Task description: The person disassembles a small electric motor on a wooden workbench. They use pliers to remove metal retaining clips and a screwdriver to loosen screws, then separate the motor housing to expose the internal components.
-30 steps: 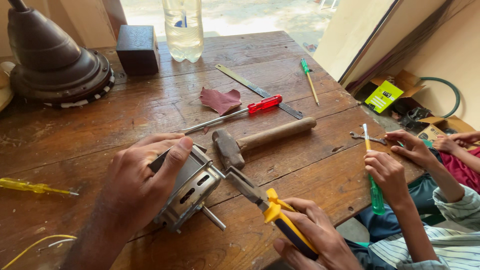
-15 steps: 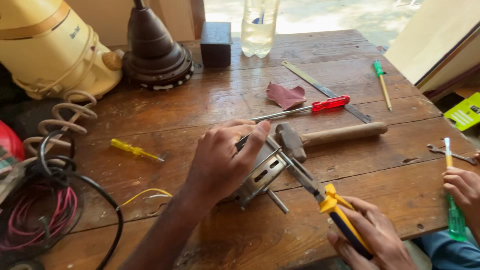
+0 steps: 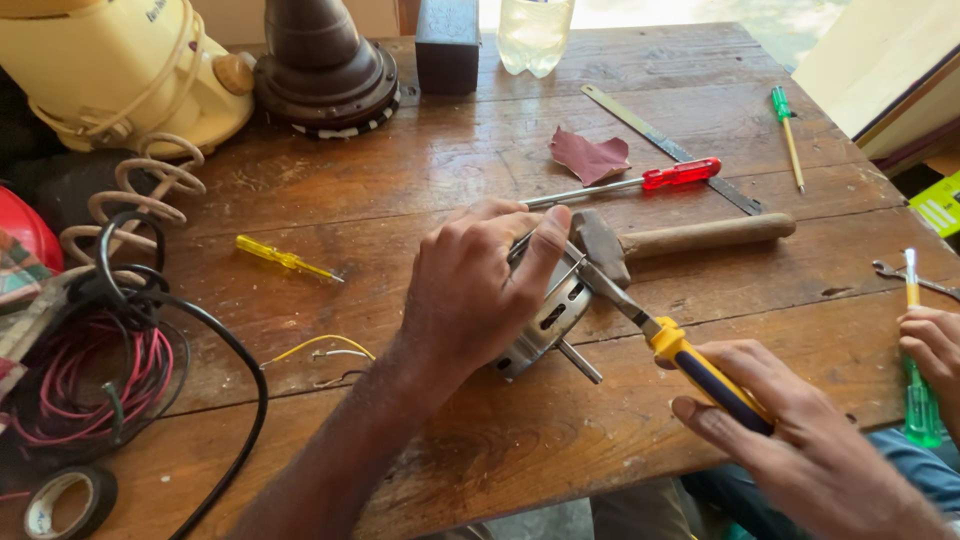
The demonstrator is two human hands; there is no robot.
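While a small metal motor (image 3: 548, 318) is clamped under the left hand (image 3: 470, 290), yellow-handled pliers (image 3: 660, 335) gripped by the right hand (image 3: 800, 450) are angled up-left onto its top edge.

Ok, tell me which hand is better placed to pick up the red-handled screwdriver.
Left, probably. The left hand rests on the motor, right beside the red-handled screwdriver; the right hand already grips the pliers.

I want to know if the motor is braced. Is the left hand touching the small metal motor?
Touching. The head view shows the left hand draped over the small metal motor, with palm and fingers pressed on its casing and no gap between them.
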